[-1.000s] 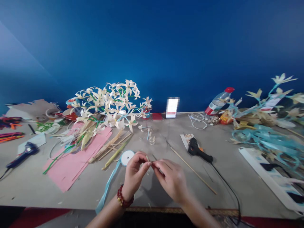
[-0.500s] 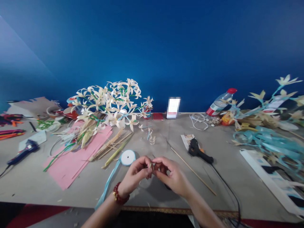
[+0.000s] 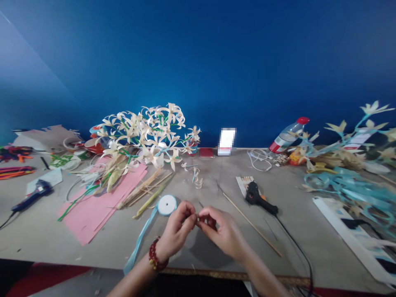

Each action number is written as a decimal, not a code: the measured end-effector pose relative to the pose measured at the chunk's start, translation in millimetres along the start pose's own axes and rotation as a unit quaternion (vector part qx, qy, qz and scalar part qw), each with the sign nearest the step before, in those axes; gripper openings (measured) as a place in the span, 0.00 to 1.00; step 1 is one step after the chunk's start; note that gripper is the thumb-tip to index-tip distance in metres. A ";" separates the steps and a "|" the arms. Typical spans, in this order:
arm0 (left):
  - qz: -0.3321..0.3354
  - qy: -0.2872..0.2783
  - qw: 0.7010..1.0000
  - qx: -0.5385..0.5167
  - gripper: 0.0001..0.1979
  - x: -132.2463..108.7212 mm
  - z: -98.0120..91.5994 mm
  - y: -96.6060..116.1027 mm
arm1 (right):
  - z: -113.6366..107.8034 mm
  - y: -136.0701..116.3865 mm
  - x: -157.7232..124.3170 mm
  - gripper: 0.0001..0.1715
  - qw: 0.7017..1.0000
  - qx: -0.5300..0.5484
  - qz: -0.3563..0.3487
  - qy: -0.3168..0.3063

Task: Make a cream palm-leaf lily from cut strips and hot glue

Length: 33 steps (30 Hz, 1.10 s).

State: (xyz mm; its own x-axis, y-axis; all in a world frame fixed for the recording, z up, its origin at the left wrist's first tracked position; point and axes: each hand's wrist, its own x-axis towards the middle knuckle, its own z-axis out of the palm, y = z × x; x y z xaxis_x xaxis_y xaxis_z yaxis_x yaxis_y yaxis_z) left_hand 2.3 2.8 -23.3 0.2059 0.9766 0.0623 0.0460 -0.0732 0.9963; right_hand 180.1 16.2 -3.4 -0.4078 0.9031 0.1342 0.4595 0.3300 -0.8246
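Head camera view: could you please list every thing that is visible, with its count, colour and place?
paper flowers: one bunch, cream with green stems, far side, left of centre
pink paper: a few sheets, pink, under the flower stems
ribbon spool: one, white with light blue ribbon, near centre
black glue gun: one, black, right of centre
blue glue gun: one, blue, left edge
stick: one, tan, beside the black glue gun
bottle: one, clear with red cap, by the wall
table: one, grey
pale strip: one, tiny, pinched
left hand: pinching the strip, red bracelet at wrist
right hand: pinching the strip
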 end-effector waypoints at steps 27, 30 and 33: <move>-0.044 0.026 0.973 -0.227 0.09 8.1 -6.3 -1.3 | -7.4 9.9 1.6 0.12 0.738 0.649 0.149 0.107; -0.044 0.039 0.975 -0.214 0.10 7.7 -2.7 1.9 | 4.2 8.1 1.8 0.23 0.705 0.678 0.161 0.131; -0.041 0.078 0.975 -0.203 0.10 8.3 0.4 3.8 | 18.8 7.6 0.6 0.23 0.678 0.698 0.181 0.142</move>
State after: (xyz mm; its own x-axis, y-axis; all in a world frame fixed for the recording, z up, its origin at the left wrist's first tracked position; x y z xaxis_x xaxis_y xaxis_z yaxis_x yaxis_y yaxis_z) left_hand 4.6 10.5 -19.0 0.0646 0.9970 -0.0429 -0.3420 0.0625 0.9376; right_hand 168.5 14.1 -19.9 -0.2084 0.9374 -0.2791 -0.7867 -0.3302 -0.5216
